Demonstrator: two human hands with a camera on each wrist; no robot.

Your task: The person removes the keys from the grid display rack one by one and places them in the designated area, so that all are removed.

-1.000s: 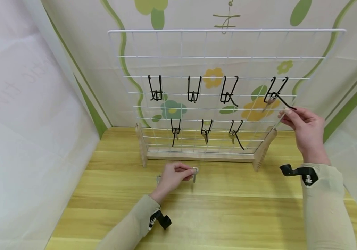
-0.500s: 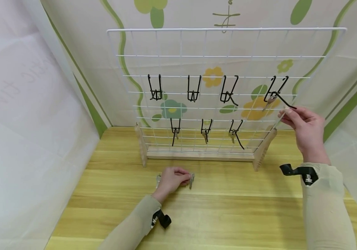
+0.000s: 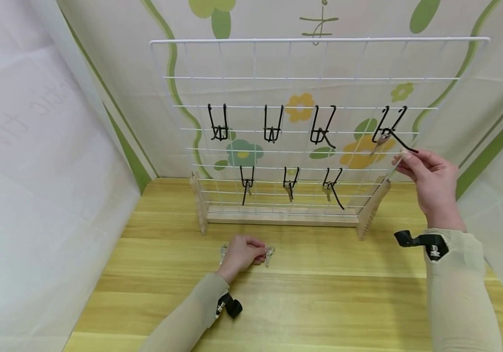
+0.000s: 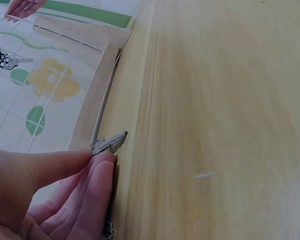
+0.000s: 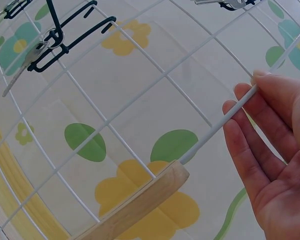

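Note:
My left hand (image 3: pixel 241 255) is low at the wooden tabletop, in front of the rack. Its thumb and fingers pinch a silver key (image 3: pixel 269 257); in the left wrist view the blade of this key (image 4: pixel 111 143) sticks out past the fingertips. Another key (image 3: pixel 223 251) lies just left of that hand, partly hidden behind it. My right hand (image 3: pixel 434 183) grips the right side wire of a white wire grid rack (image 3: pixel 322 40), thumb on one side and fingers on the other, as the right wrist view shows at the rod (image 5: pixel 220 122).
Black hooks hang in two rows. Keys hang on the upper right hook (image 3: pixel 403 140) and on the lower hooks, such as the middle one (image 3: pixel 290 183). Wooden feet (image 3: pixel 372 208) and a crossbar (image 3: pixel 282 218) hold the rack. A flowered cloth (image 3: pixel 242 88) stands behind.
My left hand has come down and slightly left with the key, nearer the tabletop. The key beside it shows a little more. My right hand stays on the rack's side.

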